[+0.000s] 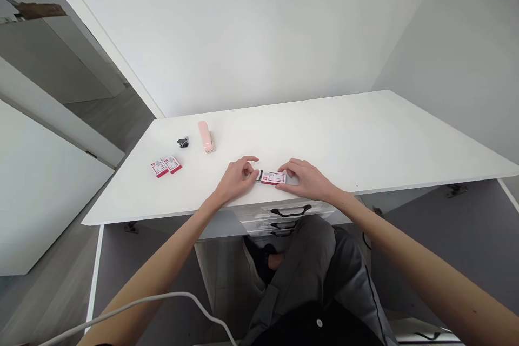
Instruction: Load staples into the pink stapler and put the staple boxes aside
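Observation:
A small red and white box [273, 177] lies on the white desk [365, 135] near its front edge. My right hand [307, 179] curls round the box's right end and holds it down. My left hand [238, 176] pinches at the box's left end, where a dark inner part shows. Both hands rest on the desk top. What the left fingertips grip is too small to name exactly.
Two more red and white boxes [166, 166] lie side by side at the desk's left. Behind them sit a black binder clip [184, 142] and a pink stapler [206, 136]. A drawer unit with black handles [291, 211] stands under the desk.

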A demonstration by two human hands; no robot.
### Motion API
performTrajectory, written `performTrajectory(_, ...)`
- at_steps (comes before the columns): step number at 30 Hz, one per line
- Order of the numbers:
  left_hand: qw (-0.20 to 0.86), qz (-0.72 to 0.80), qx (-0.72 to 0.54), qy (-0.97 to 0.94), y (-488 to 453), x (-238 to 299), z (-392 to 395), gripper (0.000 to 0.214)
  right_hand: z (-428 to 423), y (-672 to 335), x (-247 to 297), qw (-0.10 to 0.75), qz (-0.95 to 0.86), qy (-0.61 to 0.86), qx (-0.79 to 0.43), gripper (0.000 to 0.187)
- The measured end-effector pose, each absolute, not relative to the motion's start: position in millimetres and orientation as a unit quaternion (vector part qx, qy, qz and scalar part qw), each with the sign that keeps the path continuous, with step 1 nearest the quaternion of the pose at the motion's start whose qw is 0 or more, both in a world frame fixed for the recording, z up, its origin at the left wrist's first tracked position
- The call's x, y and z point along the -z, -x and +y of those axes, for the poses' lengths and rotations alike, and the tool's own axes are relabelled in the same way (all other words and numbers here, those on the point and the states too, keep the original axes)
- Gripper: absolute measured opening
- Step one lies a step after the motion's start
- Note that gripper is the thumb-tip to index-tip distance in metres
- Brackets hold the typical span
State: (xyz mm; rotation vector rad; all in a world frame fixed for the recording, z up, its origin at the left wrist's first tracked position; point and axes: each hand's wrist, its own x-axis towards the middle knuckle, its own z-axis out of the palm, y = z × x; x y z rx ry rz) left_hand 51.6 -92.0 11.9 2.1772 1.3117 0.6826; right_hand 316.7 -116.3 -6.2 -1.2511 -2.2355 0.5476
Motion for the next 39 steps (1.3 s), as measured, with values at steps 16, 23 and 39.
performTrajectory(16, 0.278, 0.407, -0.236, -0.838, -51, -19, -99, 0.047, -115, -313, 10, 0.281, -0.819, 0.451, -0.218, 0.034)
performTrajectory(23, 0.263, 0.400, -0.220, -0.850, -49, -15, -99, 0.060, -117, -315, 7, 0.290, -0.803, 0.451, -0.260, 0.041)
performTrajectory(39, 0.097, 0.650, -0.313, -0.686, 68, -28, -127, 0.057, -121, -317, 9, 0.331, -0.754, 0.462, -0.330, 0.047)
